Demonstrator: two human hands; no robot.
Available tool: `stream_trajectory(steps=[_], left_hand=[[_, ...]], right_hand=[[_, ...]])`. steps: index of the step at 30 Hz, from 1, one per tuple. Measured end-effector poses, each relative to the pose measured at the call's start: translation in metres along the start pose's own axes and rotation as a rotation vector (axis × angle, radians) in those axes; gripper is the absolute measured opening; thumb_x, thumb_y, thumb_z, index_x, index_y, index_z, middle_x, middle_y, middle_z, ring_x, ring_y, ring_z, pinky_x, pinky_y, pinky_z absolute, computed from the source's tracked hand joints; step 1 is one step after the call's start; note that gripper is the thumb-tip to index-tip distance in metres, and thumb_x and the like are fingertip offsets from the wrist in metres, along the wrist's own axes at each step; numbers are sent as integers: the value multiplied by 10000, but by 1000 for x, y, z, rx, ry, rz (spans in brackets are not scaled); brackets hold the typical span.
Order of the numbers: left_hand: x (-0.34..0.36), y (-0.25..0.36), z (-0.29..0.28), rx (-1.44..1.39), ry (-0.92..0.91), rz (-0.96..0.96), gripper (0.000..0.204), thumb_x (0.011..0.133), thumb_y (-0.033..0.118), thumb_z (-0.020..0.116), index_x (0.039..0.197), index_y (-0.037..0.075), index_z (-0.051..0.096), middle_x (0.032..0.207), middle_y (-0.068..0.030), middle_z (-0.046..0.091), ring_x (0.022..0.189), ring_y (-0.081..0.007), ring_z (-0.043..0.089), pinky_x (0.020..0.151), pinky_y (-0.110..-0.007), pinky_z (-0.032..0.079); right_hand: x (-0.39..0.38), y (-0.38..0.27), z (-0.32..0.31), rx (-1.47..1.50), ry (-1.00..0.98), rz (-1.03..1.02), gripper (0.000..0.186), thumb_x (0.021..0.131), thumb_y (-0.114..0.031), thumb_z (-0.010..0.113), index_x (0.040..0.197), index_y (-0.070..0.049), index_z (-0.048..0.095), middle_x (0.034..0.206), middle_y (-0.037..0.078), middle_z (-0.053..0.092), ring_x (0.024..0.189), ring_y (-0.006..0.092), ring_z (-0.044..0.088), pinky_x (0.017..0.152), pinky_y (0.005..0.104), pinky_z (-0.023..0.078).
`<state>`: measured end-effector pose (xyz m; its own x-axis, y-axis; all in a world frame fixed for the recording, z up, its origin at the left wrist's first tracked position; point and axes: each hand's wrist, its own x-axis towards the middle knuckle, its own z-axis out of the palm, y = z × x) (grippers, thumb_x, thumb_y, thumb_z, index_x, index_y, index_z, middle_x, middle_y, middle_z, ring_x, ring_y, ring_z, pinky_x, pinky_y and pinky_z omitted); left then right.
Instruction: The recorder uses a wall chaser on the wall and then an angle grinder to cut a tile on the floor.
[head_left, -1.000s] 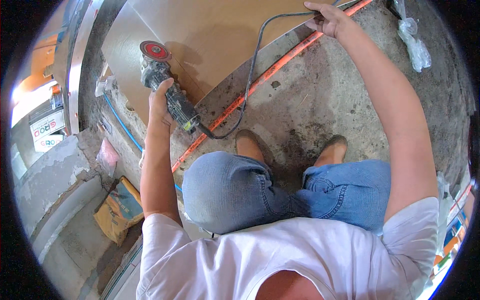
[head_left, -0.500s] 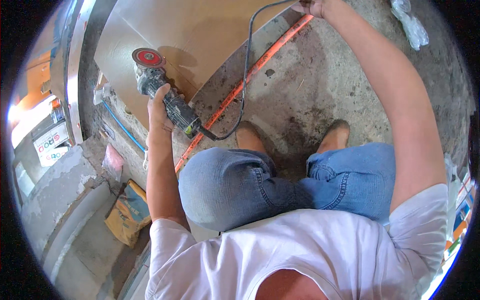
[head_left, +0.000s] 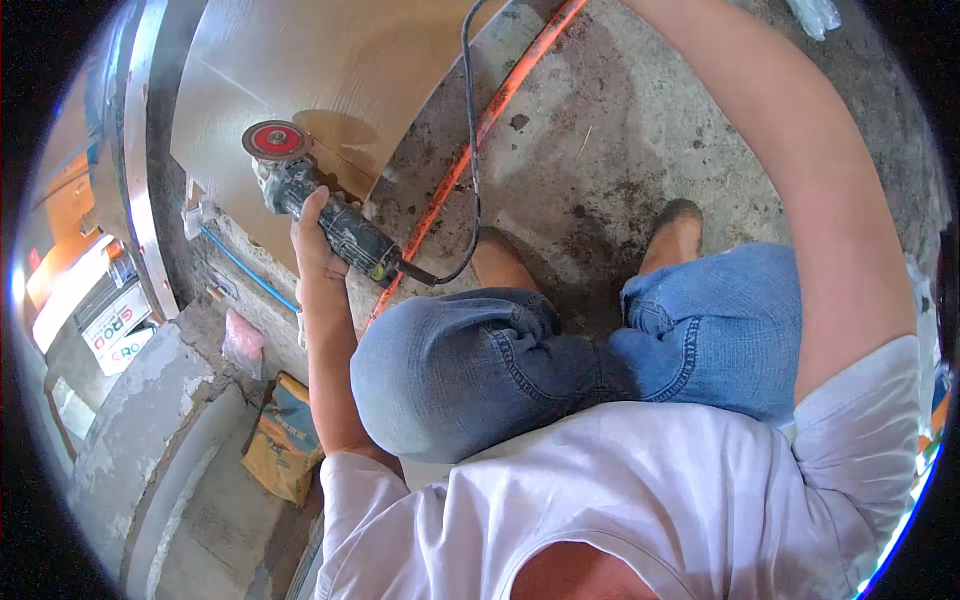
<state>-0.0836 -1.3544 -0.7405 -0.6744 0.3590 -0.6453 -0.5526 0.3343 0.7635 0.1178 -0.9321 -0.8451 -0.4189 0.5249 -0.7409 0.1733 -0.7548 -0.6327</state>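
Note:
My left hand [head_left: 318,235] is closed around the body of a dark angle grinder [head_left: 340,232], with a red disc [head_left: 277,140] at its far end. The tool is held over the near edge of a large smooth brown sheet [head_left: 370,60], on which its shadow falls. A black power cord [head_left: 473,150] leaves the grinder's back end and runs up past the top edge of the picture. My right arm [head_left: 790,130] reaches up and forward, and its hand lies beyond the top edge.
An orange-red strip [head_left: 490,118] lies across the stained concrete floor [head_left: 600,110]. At left are a blue hose [head_left: 250,262], a pink plastic bag [head_left: 242,342], a yellow-brown sack [head_left: 283,440] and a white carton [head_left: 118,325]. Clear plastic wrap [head_left: 815,15] lies at the top right.
The right hand has gone out of the picture at the top, where it was near the cord. The grinder, still in my left hand, sits slightly lower and further left as the view shifts.

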Motion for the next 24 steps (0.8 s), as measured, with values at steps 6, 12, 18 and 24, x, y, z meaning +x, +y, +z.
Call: stream_trajectory(steps=[6,12,18,24], left_hand=[[-4,-7,-6,87,-33,12,289,810,213,623,1005,15,545,796,-91,616,649,-243,627,583,-353,554],[-5,-15,-2,79,-24,-15,278,813,205,626,1011,27,546,806,-89,617,647,-240,625,588,-361,550],[-15,-13,4,96,-27,10,281,820,203,621,1024,30,537,817,-95,613,681,-236,620,619,-357,542],[-17,-20,-7,100,-9,24,292,819,209,622,1026,26,530,806,-94,605,681,-234,616,619,-362,539]], right_hand=[[3,2,2,46,-30,-7,309,823,-162,691,1074,-65,538,983,61,577,899,241,578,762,471,552],[11,-4,-9,104,-114,226,299,832,-172,686,1071,-53,551,1012,64,593,918,244,585,772,463,553],[10,-2,1,-7,57,37,338,828,-193,696,1105,-51,565,1080,103,594,937,257,591,784,454,553],[4,-2,9,-7,47,65,394,830,-203,696,1149,-31,542,1119,120,585,997,268,580,789,452,545]])
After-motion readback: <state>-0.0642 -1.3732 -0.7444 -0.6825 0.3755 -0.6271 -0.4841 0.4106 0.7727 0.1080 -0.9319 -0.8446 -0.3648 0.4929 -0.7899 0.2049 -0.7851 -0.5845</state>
